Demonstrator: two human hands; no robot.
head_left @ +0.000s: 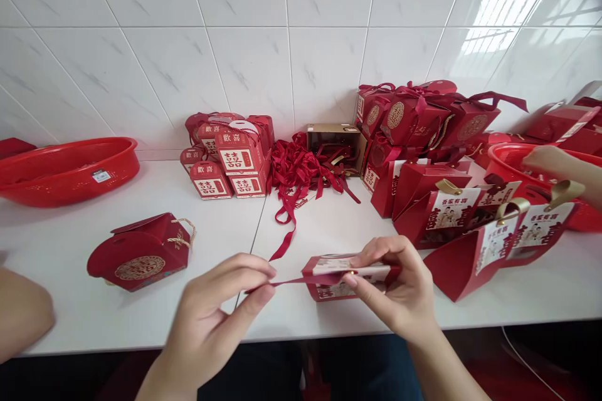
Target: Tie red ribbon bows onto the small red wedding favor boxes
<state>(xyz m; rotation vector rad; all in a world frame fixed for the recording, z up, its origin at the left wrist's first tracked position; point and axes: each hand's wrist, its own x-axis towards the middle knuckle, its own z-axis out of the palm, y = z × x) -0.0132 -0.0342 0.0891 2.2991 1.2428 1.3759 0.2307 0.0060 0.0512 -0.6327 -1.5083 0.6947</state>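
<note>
Pinched between thumb and fingers of my left hand [223,310] is a dark red ribbon [301,280], pulled out to the left. It runs across to a red and white gift box [324,292] that stands at the table's front edge. My right hand [397,288] grips the top of this box, with thumb and fingers closed where the ribbon meets it near a small gold stud. Part of the box's right side is hidden by my right hand. Behind it, a loose ribbon end [286,241] trails from a tangled heap of red ribbons [296,169].
A small carton [336,130] holds ribbons. Boxes [235,156] are stacked back left; others [414,119] and handled boxes [446,213] crowd the right. A roped box [141,257] lies left. Red baskets [113,160] flank the table. Another person's hand [550,166] reaches in at right; an elbow [23,313] shows left.
</note>
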